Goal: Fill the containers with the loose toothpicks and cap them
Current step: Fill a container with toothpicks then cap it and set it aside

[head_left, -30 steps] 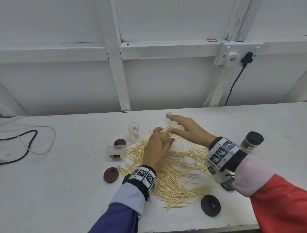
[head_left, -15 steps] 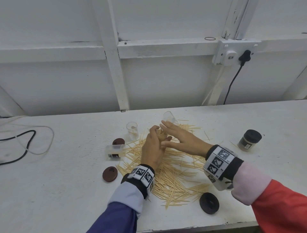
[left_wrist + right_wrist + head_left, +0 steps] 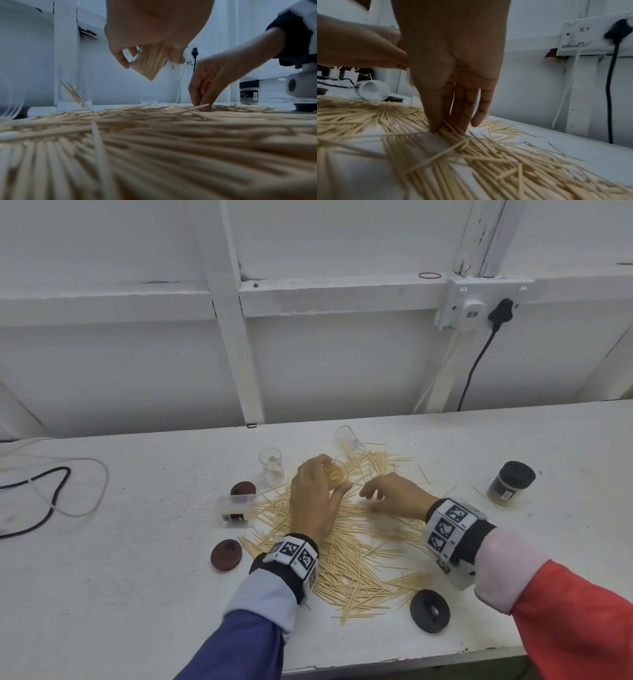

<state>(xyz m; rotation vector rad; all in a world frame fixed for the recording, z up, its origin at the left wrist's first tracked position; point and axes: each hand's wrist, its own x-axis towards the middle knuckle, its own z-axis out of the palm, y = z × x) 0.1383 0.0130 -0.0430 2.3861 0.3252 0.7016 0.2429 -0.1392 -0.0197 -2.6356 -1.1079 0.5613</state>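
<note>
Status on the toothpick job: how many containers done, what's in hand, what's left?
Done: one capped container at the far right. In hand: left hand grips a nearly full container; right hand pinches toothpicks from the pile. Left: most of the pile, three near-empty containers, loose caps.

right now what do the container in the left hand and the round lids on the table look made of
Container: looks like clear glossy plastic, since the toothpicks show through its wall; glass is possible. Black lid and brown lid: opaque, smooth and moulded-looking, probably plastic.
</note>
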